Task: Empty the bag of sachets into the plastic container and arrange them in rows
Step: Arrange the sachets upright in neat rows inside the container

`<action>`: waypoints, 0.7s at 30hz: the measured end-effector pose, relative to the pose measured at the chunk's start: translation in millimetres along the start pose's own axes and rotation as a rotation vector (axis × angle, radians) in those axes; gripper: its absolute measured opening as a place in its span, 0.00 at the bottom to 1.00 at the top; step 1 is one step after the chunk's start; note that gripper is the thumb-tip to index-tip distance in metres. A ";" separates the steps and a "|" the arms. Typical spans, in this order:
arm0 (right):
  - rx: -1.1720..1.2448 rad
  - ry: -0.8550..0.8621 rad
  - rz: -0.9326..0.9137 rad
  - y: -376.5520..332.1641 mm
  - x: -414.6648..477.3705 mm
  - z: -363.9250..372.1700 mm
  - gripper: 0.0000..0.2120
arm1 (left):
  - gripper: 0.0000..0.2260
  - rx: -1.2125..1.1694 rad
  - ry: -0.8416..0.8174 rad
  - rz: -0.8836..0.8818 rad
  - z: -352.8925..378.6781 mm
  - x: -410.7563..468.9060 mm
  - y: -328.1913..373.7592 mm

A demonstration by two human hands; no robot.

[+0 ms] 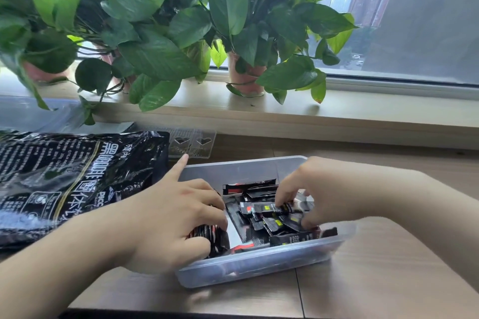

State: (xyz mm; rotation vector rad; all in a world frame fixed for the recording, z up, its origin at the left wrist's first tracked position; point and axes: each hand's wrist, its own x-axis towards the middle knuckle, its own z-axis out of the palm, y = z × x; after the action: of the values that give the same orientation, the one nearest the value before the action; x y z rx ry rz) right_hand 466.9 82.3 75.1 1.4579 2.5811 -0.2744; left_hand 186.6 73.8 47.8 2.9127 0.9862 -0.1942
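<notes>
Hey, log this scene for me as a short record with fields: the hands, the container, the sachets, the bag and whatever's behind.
plastic container: translucent, on the wooden table
left hand: grips a stack of sachets at the container's left end
right hand: pinches loose sachets in a jumbled pile
black bag: lies left of the container
clear lid: behind the container
potted plants: on the windowsill

Daylight from the window (404, 21) filled my feed, bright and soft-shadowed. The right hand (318, 189) smeared with motion blur, and the windowsill (363, 109) bowed, probably from lens distortion.
</notes>
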 end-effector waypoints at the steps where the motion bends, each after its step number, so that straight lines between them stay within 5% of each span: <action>1: 0.010 0.033 -0.001 -0.1 3.9 3.7 0.19 | 0.29 -0.001 -0.001 -0.001 0.1 0.0 0.1; 6: -0.039 0.155 0.016 2.7 16.2 15.2 0.14 | 0.29 0.000 -0.008 -0.010 -0.5 -0.4 0.6; 12: -0.104 0.000 -0.007 3.3 8.6 10.4 0.29 | 0.31 0.011 -0.024 -0.022 -2.0 -0.3 2.1; 21: -0.378 0.123 -0.022 -6.2 16.8 22.4 0.19 | 0.31 0.006 -0.040 -0.035 -3.6 -0.9 4.3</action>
State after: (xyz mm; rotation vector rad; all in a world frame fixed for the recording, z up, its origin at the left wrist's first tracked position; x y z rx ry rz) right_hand 454.1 87.7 49.9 1.3434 2.5585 0.2957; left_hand 188.8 70.2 51.6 2.8870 1.0328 -0.2561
